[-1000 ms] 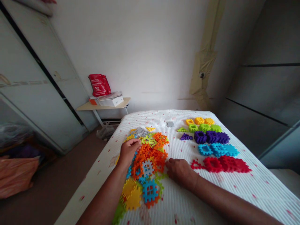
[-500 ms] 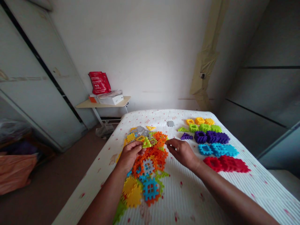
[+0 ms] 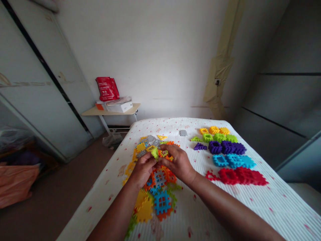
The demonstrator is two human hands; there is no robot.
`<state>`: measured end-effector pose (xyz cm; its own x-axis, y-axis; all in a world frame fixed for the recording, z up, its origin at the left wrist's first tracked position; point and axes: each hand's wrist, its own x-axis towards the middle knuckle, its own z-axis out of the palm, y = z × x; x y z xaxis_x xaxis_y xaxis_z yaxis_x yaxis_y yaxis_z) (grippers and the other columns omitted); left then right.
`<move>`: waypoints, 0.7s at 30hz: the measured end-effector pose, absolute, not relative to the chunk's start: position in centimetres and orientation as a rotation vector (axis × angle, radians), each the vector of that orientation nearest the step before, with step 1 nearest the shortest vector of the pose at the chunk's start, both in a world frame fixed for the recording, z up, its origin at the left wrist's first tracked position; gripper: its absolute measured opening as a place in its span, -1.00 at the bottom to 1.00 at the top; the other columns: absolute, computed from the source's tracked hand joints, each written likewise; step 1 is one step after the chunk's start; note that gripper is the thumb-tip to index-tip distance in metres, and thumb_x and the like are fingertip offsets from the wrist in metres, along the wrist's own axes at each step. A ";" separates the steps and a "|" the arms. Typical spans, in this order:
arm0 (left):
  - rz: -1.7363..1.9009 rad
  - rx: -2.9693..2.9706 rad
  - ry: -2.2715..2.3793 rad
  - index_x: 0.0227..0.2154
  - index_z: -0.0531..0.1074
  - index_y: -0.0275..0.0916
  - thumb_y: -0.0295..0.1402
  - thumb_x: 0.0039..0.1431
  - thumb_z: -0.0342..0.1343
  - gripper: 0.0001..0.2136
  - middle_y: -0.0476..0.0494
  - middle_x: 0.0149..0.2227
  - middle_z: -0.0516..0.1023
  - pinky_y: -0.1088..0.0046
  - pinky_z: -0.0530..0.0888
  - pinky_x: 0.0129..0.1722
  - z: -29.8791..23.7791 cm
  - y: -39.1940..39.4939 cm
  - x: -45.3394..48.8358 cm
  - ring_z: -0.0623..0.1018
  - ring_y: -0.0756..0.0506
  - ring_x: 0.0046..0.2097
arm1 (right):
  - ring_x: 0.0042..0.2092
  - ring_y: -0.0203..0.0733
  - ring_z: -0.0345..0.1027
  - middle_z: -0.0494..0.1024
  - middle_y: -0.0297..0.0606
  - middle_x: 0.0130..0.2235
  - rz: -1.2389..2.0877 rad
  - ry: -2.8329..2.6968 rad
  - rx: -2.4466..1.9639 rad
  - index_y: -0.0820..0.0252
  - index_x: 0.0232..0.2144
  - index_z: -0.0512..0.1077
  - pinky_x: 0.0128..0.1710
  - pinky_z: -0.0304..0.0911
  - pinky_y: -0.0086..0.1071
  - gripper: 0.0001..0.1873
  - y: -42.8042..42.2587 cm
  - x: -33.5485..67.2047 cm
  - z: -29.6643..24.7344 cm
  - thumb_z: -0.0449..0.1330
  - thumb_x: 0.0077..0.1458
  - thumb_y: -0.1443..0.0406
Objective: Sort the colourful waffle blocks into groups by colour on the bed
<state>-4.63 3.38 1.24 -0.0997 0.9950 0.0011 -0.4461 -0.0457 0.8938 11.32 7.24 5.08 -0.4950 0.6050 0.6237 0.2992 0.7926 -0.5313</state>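
My left hand [image 3: 144, 169] is closed on a small yellow-green interlocking plastic piece [image 3: 154, 153], held above a mixed heap of toy pieces. From the other side, my right hand [image 3: 177, 162] has its thumb and curled index finger at the edge of that same piece; its other fingers are partly hidden. Under both hands lies the heap, with orange pieces [image 3: 163, 170], a grey window-shaped piece [image 3: 159, 178], a blue window-shaped piece [image 3: 162, 201] and yellow square pieces [image 3: 144, 208].
Sorted rows lie on the right of the white sheet [image 3: 200, 211]: yellow [image 3: 214, 130], green [image 3: 219, 137], purple [image 3: 228, 147], light blue [image 3: 234, 161] and red [image 3: 243, 175]. A single grey piece [image 3: 183, 133] lies farther back. Beyond stands a side table [image 3: 112, 112] with a red bag [image 3: 107, 89].
My right hand has moved left, over the heap, to meet the left hand at the green piece. A red triangular piece beside the red row now shows, where my right arm was.
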 end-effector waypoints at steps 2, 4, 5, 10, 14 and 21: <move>1.487 0.839 0.907 -0.40 0.46 -0.28 -0.38 -0.16 0.31 -0.79 0.01 -0.49 0.48 0.54 0.33 -0.44 1.1 3.3 -4.6 0.41 0.07 -0.47 | -0.19 -0.20 0.37 0.54 -0.22 -0.18 0.511 -2.101 -0.642 0.13 -0.08 0.40 -0.16 0.26 -0.35 -0.68 7.3 10.8 5.1 0.18 0.09 0.22; 1.493 0.854 0.899 -0.38 0.47 -0.28 -0.39 -0.16 0.31 -0.78 0.02 -0.50 0.47 0.56 0.33 -0.44 1.0 3.3 -4.5 0.40 0.07 -0.47 | -0.20 -0.21 0.38 0.55 -0.25 -0.21 0.561 -2.078 -0.593 0.12 -0.11 0.43 -0.17 0.25 -0.36 -0.69 7.4 10.6 5.1 0.22 0.05 0.25; 1.498 0.858 0.896 -0.38 0.47 -0.28 -0.40 -0.16 0.31 -0.78 0.02 -0.50 0.47 0.56 0.34 -0.44 0.9 3.3 -4.5 0.40 0.07 -0.47 | -0.22 -0.22 0.38 0.55 -0.26 -0.23 0.580 -2.068 -0.577 0.12 -0.12 0.44 -0.18 0.25 -0.37 -0.69 7.4 10.5 5.2 0.23 0.03 0.27; 1.476 0.917 0.922 -0.28 0.47 -0.26 -0.41 -0.15 0.29 -0.71 0.01 -0.46 0.50 0.53 0.38 -0.38 0.8 3.3 -4.3 0.45 0.02 -0.41 | -0.19 -0.22 0.38 0.54 -0.26 -0.19 0.606 -2.122 -0.607 0.12 -0.05 0.41 -0.16 0.25 -0.38 -0.57 7.3 10.1 5.2 0.25 -0.04 0.35; 1.377 1.042 1.075 -0.18 0.45 -0.28 -0.33 -0.08 0.24 -0.66 -0.07 -0.39 0.56 0.46 0.42 -0.32 1.2 3.1 -4.3 0.51 -0.05 -0.35 | -0.15 -0.22 0.38 0.54 -0.26 -0.15 0.537 -2.207 -0.542 0.10 -0.05 0.41 -0.11 0.23 -0.37 -0.55 7.7 10.0 5.6 0.24 -0.07 0.37; 1.483 1.136 1.476 -0.21 0.47 -0.29 -0.12 -0.12 0.22 -0.58 -0.17 -0.31 0.60 0.39 0.48 -0.27 2.4 1.8 -7.3 0.55 -0.10 -0.32 | -0.12 -0.21 0.36 0.52 -0.24 -0.10 0.007 -2.477 -1.175 0.11 0.01 0.37 -0.15 0.21 -0.41 -0.55 17.6 16.1 8.7 0.20 0.03 0.26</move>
